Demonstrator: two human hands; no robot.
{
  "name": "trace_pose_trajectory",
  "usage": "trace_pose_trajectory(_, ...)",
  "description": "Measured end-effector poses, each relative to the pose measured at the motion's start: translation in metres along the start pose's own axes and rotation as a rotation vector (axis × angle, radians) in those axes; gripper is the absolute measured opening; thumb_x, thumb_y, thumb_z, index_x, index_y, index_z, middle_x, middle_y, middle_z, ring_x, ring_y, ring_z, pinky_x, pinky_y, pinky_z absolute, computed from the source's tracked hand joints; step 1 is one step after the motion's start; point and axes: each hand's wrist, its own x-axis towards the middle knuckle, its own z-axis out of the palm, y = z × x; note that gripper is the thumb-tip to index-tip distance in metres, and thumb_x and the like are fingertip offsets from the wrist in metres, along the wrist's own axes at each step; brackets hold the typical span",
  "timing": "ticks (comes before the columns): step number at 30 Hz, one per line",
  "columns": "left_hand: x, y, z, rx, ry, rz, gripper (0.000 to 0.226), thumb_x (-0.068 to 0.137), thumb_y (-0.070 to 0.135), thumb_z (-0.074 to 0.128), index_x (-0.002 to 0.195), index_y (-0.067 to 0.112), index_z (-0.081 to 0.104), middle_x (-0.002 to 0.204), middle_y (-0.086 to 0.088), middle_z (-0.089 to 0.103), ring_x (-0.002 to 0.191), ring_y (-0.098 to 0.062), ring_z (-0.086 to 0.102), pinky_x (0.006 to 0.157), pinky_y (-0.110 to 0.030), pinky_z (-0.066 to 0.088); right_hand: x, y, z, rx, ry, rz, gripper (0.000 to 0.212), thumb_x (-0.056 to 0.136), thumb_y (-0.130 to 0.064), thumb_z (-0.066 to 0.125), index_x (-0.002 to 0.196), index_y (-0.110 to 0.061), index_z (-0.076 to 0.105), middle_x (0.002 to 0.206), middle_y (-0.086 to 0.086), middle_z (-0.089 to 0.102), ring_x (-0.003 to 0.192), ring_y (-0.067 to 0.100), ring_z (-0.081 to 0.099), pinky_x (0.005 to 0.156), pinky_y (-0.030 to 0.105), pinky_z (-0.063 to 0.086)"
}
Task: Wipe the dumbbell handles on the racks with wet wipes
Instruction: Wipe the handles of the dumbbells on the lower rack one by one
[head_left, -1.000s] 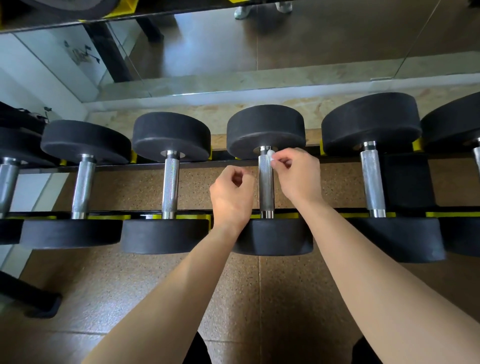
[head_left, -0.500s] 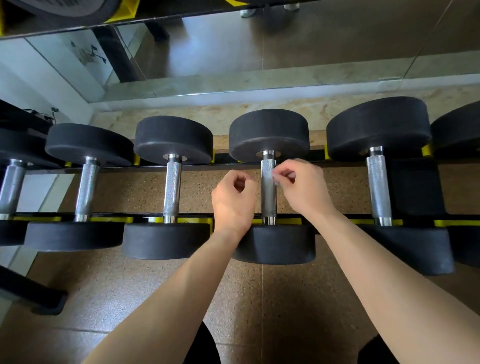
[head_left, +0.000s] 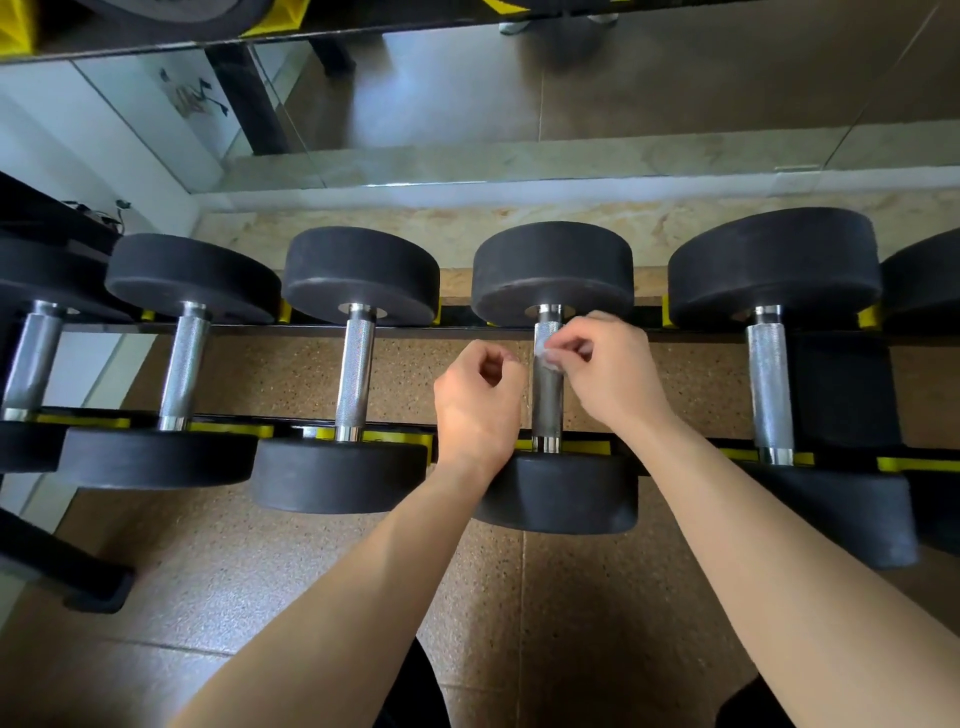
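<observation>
Head view: handle (head_left: 546, 410) under wipe (head_left: 546, 356) runs near-to-far.

Setting: gym, free-weights area. Evidence: row of black round-headed dumbbells (head_left: 358, 275) with knurled steel handles, lying across a black-and-yellow rack (head_left: 228, 428); wall mirror (head_left: 623, 78) along the far side; brown speckled floor tiles (head_left: 597, 623) beneath.

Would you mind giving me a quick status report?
Right hand pinching wipe against dumbbell handle. Left hand curled beside it, apparently empty. Nothing blocking.
</observation>
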Motion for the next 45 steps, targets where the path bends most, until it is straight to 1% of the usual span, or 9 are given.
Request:
trace_pose_trajectory(2, 0.000, -0.001, 0.000, 0.008, 0.002, 0.008, 0.011, 0.095, 0.018, 0.060, 0.087, 0.025, 0.066, 0.082, 0.010, 0.067, 0.079, -0.004, 0.062, 0.068, -0.012, 0.045, -0.005, 0.000, -0.002, -0.037, -0.056, -0.015, 0.007, 0.089, -0.019, 0.074, 0.094, -0.022, 0.075, 0.097, -0.010, 0.064, 0.079, -0.004, 0.055, 0.073, 0.009, 0.041)
trace_pose_trajectory(6, 0.001, -0.001, 0.000, -0.009, -0.003, 0.008, 0.015, 0.093, 0.017, 0.060, 0.084, 0.027, 0.065, 0.081, 0.011, 0.067, 0.078, 0.000, 0.061, 0.066, -0.007, 0.044, -0.027, 0.002, -0.011, -0.150, -0.366, -0.002, 0.009, 0.088, -0.023, 0.074, 0.086, -0.030, 0.069, 0.090, -0.017, 0.058, 0.086, 0.003, 0.056, 0.089, 0.032, 0.049)
trace_pose_trajectory(13, 0.000, 0.000, -0.001, -0.005, -0.014, 0.013, 0.016, 0.095, 0.017, 0.060, 0.085, 0.030, 0.063, 0.082, 0.011, 0.066, 0.080, -0.003, 0.062, 0.070, -0.013, 0.046, -0.007, -0.001, -0.007, -0.058, -0.075, 0.004, 0.007, 0.090, -0.019, 0.073, 0.097, -0.021, 0.075, 0.099, -0.009, 0.065, 0.080, -0.007, 0.054, 0.068, 0.006, 0.036)
trace_pose_trajectory(20, 0.001, 0.000, -0.001, -0.028, -0.006, 0.019, 0.018, 0.092, 0.017, 0.060, 0.082, 0.032, 0.063, 0.080, 0.012, 0.067, 0.079, 0.000, 0.062, 0.065, -0.004, 0.043, -0.029, 0.008, -0.015, -0.031, -0.388, 0.105, 0.014, 0.087, -0.028, 0.076, 0.082, -0.036, 0.066, 0.090, -0.015, 0.068, 0.088, 0.004, 0.065, 0.084, 0.035, 0.057)
trace_pose_trajectory(25, 0.001, -0.001, -0.002, -0.032, -0.018, 0.014, 0.018, 0.093, 0.017, 0.061, 0.084, 0.032, 0.063, 0.082, 0.013, 0.067, 0.081, 0.004, 0.061, 0.065, -0.002, 0.043, -0.007, 0.012, -0.012, 0.157, -0.099, 0.166, 0.015, 0.087, -0.016, 0.076, 0.084, -0.029, 0.069, 0.089, -0.014, 0.068, 0.089, 0.006, 0.066, 0.088, 0.037, 0.057)
trace_pose_trajectory(31, 0.002, -0.002, -0.001, -0.023, -0.023, 0.024, 0.014, 0.094, 0.017, 0.062, 0.087, 0.029, 0.065, 0.084, 0.013, 0.067, 0.081, 0.002, 0.061, 0.068, -0.007, 0.044, -0.035, 0.018, -0.018, 0.092, -0.446, 0.234, 0.009, 0.083, -0.022, 0.079, 0.082, -0.024, 0.070, 0.088, -0.008, 0.071, 0.089, 0.011, 0.068, 0.090, 0.044, 0.055)
trace_pose_trajectory(38, 0.002, -0.003, -0.001, -0.017, -0.023, 0.043, 0.014, 0.093, 0.018, 0.061, 0.085, 0.028, 0.065, 0.081, 0.012, 0.067, 0.079, -0.001, 0.062, 0.070, -0.011, 0.046, -0.007, 0.005, -0.019, 0.152, -0.165, 0.171, 0.008, 0.085, -0.016, 0.078, 0.085, -0.021, 0.071, 0.087, -0.012, 0.070, 0.086, 0.007, 0.067, 0.087, 0.039, 0.058)
trace_pose_trajectory(43, 0.003, -0.003, -0.001, -0.016, -0.024, 0.041, 0.016, 0.093, 0.018, 0.062, 0.083, 0.030, 0.064, 0.081, 0.013, 0.067, 0.080, 0.001, 0.062, 0.068, -0.007, 0.044, -0.032, 0.007, -0.022, -0.007, -0.488, 0.182, 0.010, 0.082, -0.027, 0.081, 0.080, -0.026, 0.071, 0.086, -0.010, 0.071, 0.086, 0.010, 0.067, 0.087, 0.043, 0.056)
trace_pose_trajectory(45, 0.003, -0.003, -0.001, -0.015, -0.024, 0.042, 0.016, 0.092, 0.018, 0.062, 0.083, 0.030, 0.064, 0.081, 0.013, 0.067, 0.079, 0.001, 0.061, 0.066, -0.005, 0.043, -0.029, 0.006, -0.023, -0.020, -0.492, 0.148, 0.010, 0.082, -0.028, 0.081, 0.079, -0.027, 0.071, 0.086, -0.011, 0.070, 0.086, 0.009, 0.067, 0.086, 0.042, 0.056)
